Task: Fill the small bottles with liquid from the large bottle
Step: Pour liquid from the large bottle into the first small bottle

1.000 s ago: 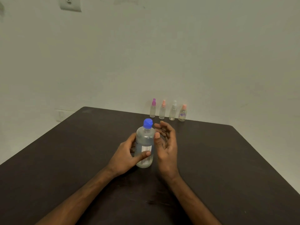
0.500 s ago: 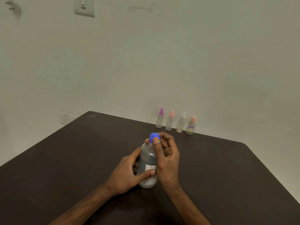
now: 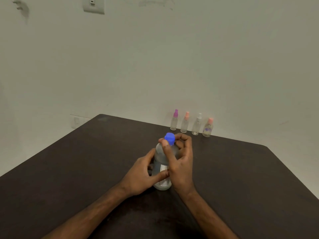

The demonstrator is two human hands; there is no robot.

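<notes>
Large bottle (image 3: 159,163): clear, stands upright near the middle of the dark worktop (image 3: 69,169), white label facing the camera.
Blue cap (image 3: 169,138): sits on the large bottle's neck.
Left hand (image 3: 139,175): fingers and thumb curled round the lower body of the large bottle, gripping it.
Right hand (image 3: 180,163): thumb and fingertips pinch the blue cap from the right side.
Small bottles (image 3: 191,124): four in a row at the worktop's far edge by the wall, well apart from the hands, caps on.

Left hand (image 3: 139,176) grips large bottle (image 3: 161,163); right hand (image 3: 179,163) pinches blue cap (image 3: 169,138).
</notes>
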